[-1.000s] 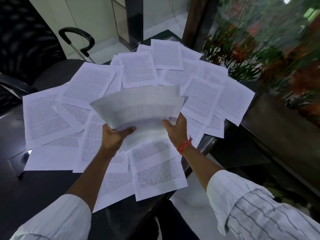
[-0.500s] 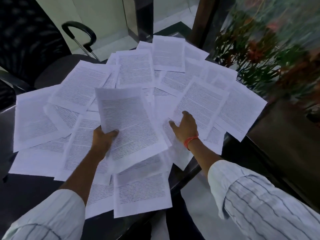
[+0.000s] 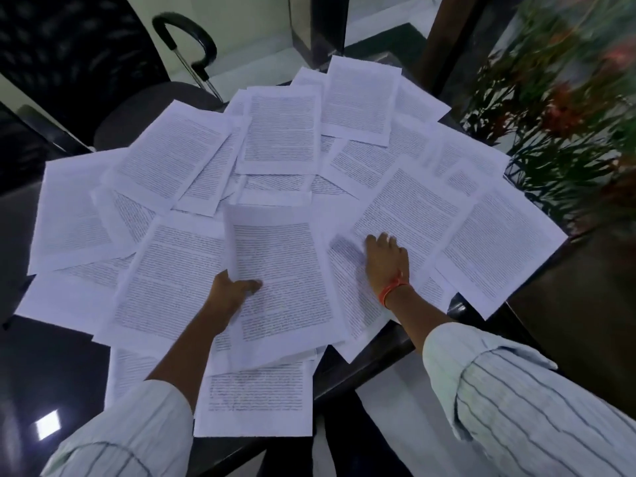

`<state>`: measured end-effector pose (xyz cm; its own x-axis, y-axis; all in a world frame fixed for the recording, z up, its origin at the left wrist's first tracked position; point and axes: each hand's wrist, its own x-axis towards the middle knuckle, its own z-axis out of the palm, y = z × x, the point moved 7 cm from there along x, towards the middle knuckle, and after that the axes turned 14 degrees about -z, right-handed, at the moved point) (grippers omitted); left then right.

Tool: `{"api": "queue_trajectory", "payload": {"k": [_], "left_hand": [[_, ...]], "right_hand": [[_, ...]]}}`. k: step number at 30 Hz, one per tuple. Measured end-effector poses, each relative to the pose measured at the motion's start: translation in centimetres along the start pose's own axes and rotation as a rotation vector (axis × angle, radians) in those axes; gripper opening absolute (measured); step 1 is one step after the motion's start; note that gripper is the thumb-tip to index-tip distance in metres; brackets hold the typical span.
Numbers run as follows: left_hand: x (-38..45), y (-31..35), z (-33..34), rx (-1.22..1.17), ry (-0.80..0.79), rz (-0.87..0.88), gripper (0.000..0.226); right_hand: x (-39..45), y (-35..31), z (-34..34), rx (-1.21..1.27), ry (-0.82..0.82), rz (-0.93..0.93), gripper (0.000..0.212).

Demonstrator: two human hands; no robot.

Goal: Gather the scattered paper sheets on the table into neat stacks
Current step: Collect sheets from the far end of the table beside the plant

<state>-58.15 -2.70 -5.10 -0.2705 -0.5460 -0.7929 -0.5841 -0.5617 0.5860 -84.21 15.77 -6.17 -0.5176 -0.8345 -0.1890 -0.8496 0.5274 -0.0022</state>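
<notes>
Several white printed paper sheets (image 3: 278,129) lie fanned and overlapping over a dark table (image 3: 58,366). My left hand (image 3: 229,292) grips the left edge of a small stack of sheets (image 3: 282,287) held just above the near middle of the table, thumb on top. My right hand (image 3: 387,259), with an orange thread at the wrist, rests palm down with fingers spread on a loose sheet (image 3: 406,215) to the right of the stack. Another sheet (image 3: 254,397) lies below the stack at the table's near edge.
A black office chair (image 3: 69,56) with a curved armrest (image 3: 186,32) stands at the far left. Green and red plants (image 3: 564,108) sit behind glass on the right. The table's right edge (image 3: 389,352) runs diagonally under my right forearm.
The stack, first held by both hands, is now in my left hand alone and lower. My right hand let go and moved right onto a loose sheet.
</notes>
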Motion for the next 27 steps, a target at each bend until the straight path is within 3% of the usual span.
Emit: {"api": "queue_trajectory", "payload": {"k": [3, 5, 6, 8, 10, 13, 15, 17, 19, 22, 24, 27], "left_hand": [[0.0, -0.5, 0.7, -0.030, -0.075, -0.036, 0.032], [0.1, -0.5, 1.2, -0.073, -0.092, -0.061, 0.014], [0.0, -0.5, 1.6, -0.124, -0.118, -0.083, 0.008], [0.4, -0.7, 2.6, -0.242, -0.228, -0.157, 0.039], [0.2, -0.4, 3.2, -0.360, -0.356, -0.204, 0.056], [0.6, -0.6, 3.1, -0.259, -0.287, -0.173, 0.031], [1.3, -0.5, 2.1, -0.155, -0.138, -0.076, 0.011], [1.8, -0.3, 1.8, -0.165, -0.098, -0.070, 0.021], [1.7, 0.1, 1.6, -0.211, -0.092, -0.071, 0.036], [1.9, 0.5, 1.8, -0.231, -0.107, -0.061, 0.040], [1.9, 0.8, 2.5, -0.215, -0.125, -0.054, 0.029], [2.2, 0.8, 3.8, -0.159, -0.142, -0.077, 0.016]], "right_hand": [[-0.3, -1.5, -3.5, 0.316, 0.271, -0.113, 0.030], [-1.7, -5.5, -5.7, 0.481, 0.382, -0.339, 0.029], [-2.6, -8.1, -5.8, 0.513, 0.352, -0.463, 0.029], [-4.0, -11.9, -4.3, 0.463, 0.262, -0.656, 0.035], [-5.0, -14.0, -2.3, 0.393, 0.230, -0.787, 0.041], [-5.4, -14.3, -1.7, 0.392, 0.118, -0.855, 0.038], [-4.8, -12.3, -2.2, 0.418, 0.061, -0.733, 0.057], [-2.9, -6.8, -2.8, 0.443, 0.161, -0.403, 0.071], [-1.6, 1.0, -2.6, 0.309, 0.205, 0.034, 0.078], [-2.4, 10.2, -0.2, 0.266, -0.045, 0.523, 0.096], [-3.3, 12.6, 1.6, 0.349, -0.123, 0.637, 0.099], [-3.9, 12.8, 3.0, 0.294, -0.147, 0.622, 0.083]]}}
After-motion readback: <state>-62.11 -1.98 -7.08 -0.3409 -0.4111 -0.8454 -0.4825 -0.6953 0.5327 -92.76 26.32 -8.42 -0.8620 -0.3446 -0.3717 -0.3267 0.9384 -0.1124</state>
